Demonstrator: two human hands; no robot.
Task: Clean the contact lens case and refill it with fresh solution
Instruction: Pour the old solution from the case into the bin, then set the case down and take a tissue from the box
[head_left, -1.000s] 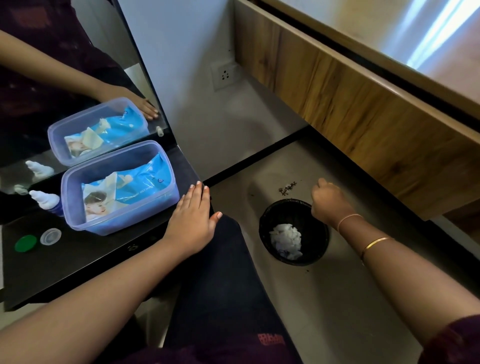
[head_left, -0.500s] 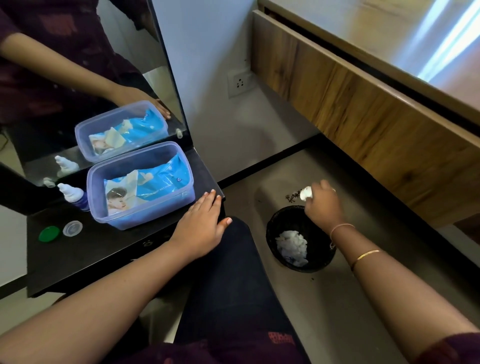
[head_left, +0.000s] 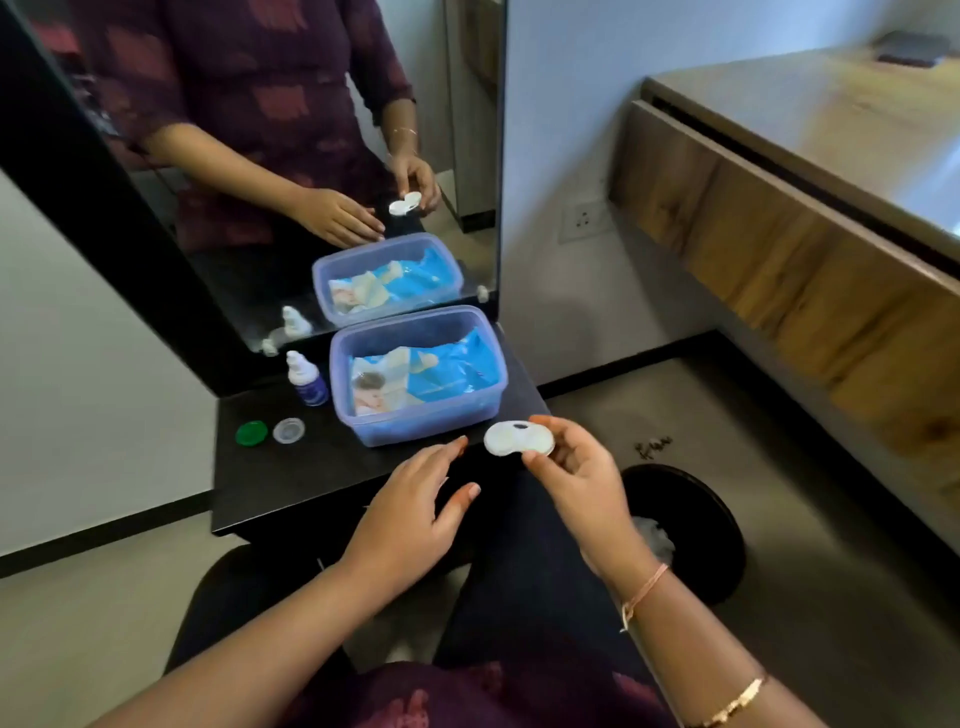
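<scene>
My right hand pinches the white two-well contact lens case between thumb and fingers, holding it in the air just off the front right corner of the black table. My left hand hovers beside it with fingers straight, its fingertips a short way left of the case and holding nothing. A small solution bottle with a white nozzle and blue label stands near the mirror. A green cap and a clear cap lie side by side on the table's left part.
A translucent blue tub with a blue wipes pack inside sits at the table's right. A mirror backs the table. A black bin holding white tissue stands on the floor at right, below a wooden drawer front.
My right hand has come up from over the bin to in front of the table, bringing the lens case with it. My left hand has lifted off the table edge toward the case.
</scene>
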